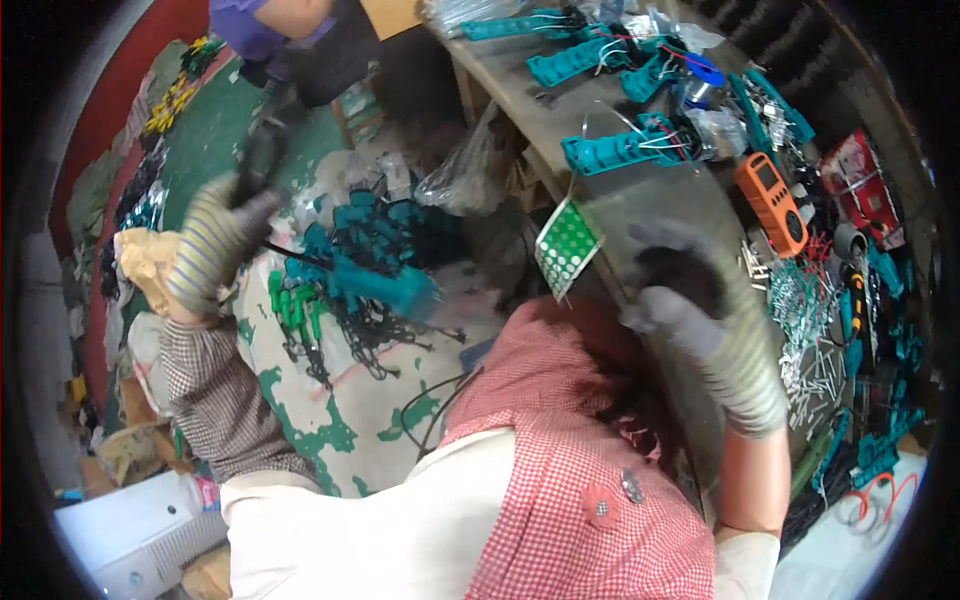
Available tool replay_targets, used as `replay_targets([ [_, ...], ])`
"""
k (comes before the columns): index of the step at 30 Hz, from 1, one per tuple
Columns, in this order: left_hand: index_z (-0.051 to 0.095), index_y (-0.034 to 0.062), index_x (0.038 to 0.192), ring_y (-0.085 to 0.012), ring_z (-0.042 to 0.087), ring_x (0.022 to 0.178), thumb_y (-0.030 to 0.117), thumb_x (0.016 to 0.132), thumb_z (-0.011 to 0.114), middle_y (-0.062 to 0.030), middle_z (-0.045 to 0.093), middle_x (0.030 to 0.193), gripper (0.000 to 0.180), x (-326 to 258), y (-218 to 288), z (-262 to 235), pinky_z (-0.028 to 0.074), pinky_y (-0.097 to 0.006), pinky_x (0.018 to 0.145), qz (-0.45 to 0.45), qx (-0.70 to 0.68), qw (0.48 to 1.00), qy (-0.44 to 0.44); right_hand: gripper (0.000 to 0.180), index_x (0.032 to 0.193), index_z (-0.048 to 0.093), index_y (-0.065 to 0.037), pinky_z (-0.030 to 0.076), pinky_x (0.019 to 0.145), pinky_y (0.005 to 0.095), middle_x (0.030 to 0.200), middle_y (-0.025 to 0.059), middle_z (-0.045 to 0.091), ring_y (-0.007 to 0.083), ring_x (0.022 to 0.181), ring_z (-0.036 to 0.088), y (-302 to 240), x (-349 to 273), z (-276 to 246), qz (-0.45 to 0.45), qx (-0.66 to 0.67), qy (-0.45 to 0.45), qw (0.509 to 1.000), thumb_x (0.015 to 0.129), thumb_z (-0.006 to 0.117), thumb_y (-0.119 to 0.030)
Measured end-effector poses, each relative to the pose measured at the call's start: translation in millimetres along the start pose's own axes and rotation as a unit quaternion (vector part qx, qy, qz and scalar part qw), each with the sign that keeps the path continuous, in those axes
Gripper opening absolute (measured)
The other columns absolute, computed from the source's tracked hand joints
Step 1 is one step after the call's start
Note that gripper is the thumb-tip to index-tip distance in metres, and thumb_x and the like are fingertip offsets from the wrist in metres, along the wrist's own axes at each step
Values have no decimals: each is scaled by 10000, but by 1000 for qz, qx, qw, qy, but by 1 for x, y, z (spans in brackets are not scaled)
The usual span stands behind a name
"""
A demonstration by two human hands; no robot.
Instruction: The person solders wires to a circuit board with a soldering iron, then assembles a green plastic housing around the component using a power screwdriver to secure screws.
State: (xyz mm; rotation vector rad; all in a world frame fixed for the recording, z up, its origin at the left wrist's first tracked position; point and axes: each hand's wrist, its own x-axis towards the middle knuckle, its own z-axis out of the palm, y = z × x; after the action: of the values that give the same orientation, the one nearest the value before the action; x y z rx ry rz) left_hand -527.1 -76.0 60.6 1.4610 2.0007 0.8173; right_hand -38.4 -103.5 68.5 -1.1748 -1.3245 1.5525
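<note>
The right hand (pixel 700 320), in a grey striped glove, is closed around a dark round thing (pixel 680 275) at the bench (pixel 640 205) edge; what this thing is, I cannot tell. The left hand (pixel 215 245), also gloved, is raised over the floor and grips a black cable (pixel 290 255). From this cable hangs a teal strip (pixel 385 285), blurred, so it seems to be swinging.

Below it lies a pile (pixel 360 250) of the same teal parts with black cables. The hanging cable could catch in this pile and pull other pieces along, because the wires there are tangled.

On the bench, just beside the right hand, a green dotted card (pixel 567 245) sticks out over the edge. An elbow or the swinging strip could knock it down. Farther on stand an orange meter (pixel 772 200) and open teal housings (pixel 625 150) with loose wires; a careless reach could sweep them. Another person (pixel 290 40) works at the far end.
</note>
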Motion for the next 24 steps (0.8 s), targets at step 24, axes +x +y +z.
replay_targets([
  [24,707,128,1347,-465,696,1214,69,960,630,-234,758,1233,399,73,-336,241,578,-520,1028,21,444,868,-222,566,1310,676,31,567,632,321,862,160,715,236,707,695,68,-107,-113,39,152,212,964,930,835,-358],
])
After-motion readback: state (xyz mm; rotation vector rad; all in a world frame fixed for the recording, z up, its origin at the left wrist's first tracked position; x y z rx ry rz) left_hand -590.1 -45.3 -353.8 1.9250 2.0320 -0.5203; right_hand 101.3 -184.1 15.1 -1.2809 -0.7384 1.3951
